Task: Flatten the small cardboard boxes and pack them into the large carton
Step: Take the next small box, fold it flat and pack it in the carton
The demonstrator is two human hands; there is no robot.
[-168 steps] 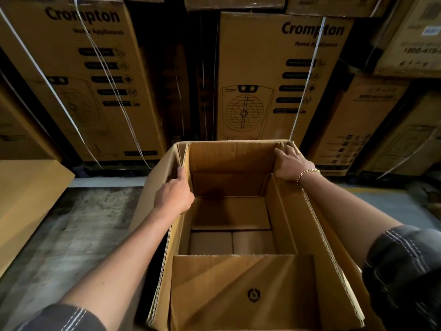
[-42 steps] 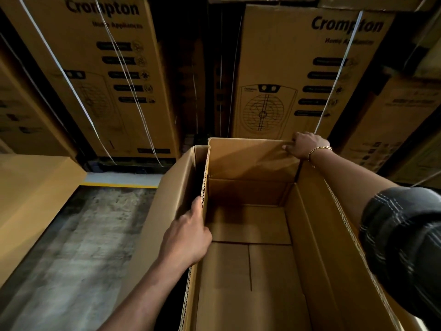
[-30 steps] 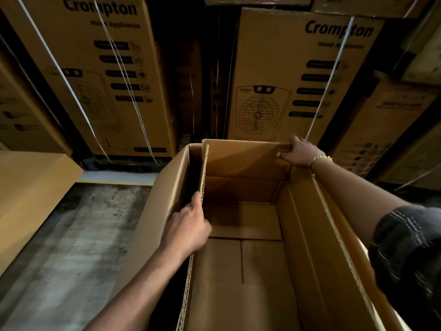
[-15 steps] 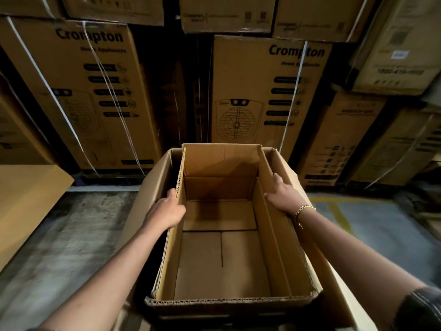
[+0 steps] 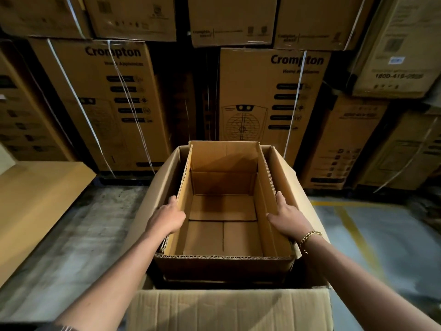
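One open small box [image 5: 224, 268] sits inside the large carton [image 5: 229, 306].

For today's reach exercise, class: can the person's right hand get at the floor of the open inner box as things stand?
Probably yes. The inner box is open at the top, and the right hand rests on its right wall, with nothing visible across the opening.
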